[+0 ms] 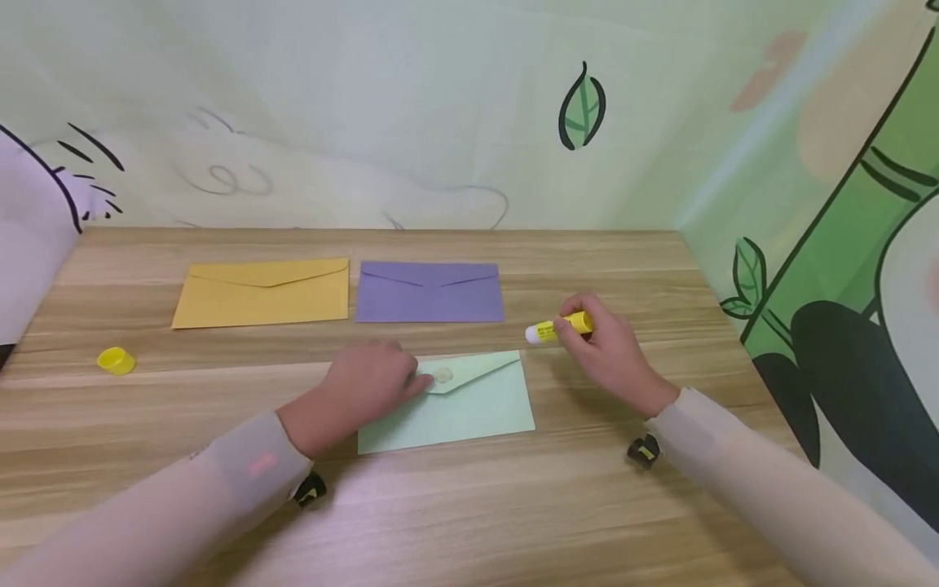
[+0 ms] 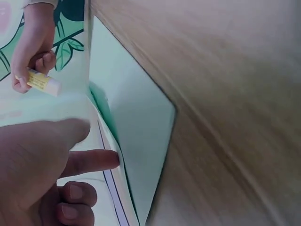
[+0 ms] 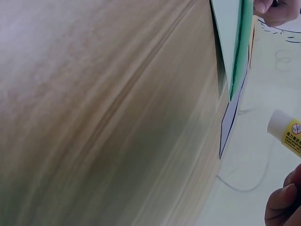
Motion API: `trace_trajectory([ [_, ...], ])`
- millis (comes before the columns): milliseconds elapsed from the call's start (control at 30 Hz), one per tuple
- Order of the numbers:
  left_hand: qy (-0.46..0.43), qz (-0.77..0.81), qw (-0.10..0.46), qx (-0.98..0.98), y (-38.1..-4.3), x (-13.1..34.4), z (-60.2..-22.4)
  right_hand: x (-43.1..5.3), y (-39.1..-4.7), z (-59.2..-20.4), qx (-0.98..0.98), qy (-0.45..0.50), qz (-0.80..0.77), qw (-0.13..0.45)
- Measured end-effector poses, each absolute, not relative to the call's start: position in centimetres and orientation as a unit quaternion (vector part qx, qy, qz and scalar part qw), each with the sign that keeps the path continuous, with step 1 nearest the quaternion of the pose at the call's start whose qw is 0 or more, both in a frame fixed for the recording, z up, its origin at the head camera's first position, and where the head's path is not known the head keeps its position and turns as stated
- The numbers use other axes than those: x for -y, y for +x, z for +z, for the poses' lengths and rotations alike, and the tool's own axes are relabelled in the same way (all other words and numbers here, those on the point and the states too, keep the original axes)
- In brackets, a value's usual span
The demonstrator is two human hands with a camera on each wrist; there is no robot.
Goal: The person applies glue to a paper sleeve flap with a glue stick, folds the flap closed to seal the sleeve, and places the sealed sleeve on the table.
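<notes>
A mint green envelope (image 1: pixel 469 416) lies in front of me, its pointed flap (image 1: pixel 477 368) folded over and bearing a pale round mark. In the left wrist view the flap stands a little off the body, and a darker green inside shows. My left hand (image 1: pixel 374 379) is over the envelope's left part. Its extended index finger (image 2: pixel 96 162) touches the flap, with the thumb apart from it and other fingers bent. To the right of the envelope, my right hand (image 1: pixel 605 346) grips a yellow glue stick (image 1: pixel 546 331) above the table, its white end uncapped and pointing left.
A yellow envelope (image 1: pixel 264 306) and a purple envelope (image 1: pixel 433 302) lie side by side farther back on the wooden table (image 1: pixel 469 522). A yellow glue stick cap (image 1: pixel 116 360) rests at the far left. Behind the table hangs a printed cloth (image 1: pixel 411 106).
</notes>
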State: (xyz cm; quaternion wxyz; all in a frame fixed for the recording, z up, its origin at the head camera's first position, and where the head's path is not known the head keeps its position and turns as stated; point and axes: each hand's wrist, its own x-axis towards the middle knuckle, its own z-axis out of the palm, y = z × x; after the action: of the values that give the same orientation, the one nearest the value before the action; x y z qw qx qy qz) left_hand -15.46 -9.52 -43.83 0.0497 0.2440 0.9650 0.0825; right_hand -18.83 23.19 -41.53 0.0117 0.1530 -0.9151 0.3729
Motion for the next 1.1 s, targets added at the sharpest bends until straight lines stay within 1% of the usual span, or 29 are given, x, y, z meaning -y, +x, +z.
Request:
trace_trajectory([
  [167, 0.242, 0.069, 0.058, -0.966, -16.0, 9.1, -44.4, -22.9, -18.8, -41.5, 0.916, 0.153, 0.372, 0.011],
  [267, 0.26, 0.069, 0.063, -0.961, -16.0, 8.8, -44.8, -22.8, -18.8, -41.5, 0.915, 0.156, 0.373, 0.012],
  [467, 0.297, 0.106, 0.055, -0.947, -15.7, 8.3, -44.5, -22.5, -19.0, -41.3, 0.913, 0.171, 0.369, 0.015],
  [667, 0.292, 0.066, 0.068, -0.952, -15.5, 8.4, -44.4, -22.2, -19.0, -41.1, 0.911, 0.179, 0.371, 0.014],
  [933, 0.272, 0.148, 0.086, -0.947, -15.8, 7.7, -44.8, -22.6, -18.9, -41.6, 0.911, 0.176, 0.372, 0.015],
  [1100, 0.28, 0.154, 0.086, -0.944, -16.2, 6.6, -44.6, -22.6, -18.9, -41.6, 0.91, 0.185, 0.37, 0.02],
])
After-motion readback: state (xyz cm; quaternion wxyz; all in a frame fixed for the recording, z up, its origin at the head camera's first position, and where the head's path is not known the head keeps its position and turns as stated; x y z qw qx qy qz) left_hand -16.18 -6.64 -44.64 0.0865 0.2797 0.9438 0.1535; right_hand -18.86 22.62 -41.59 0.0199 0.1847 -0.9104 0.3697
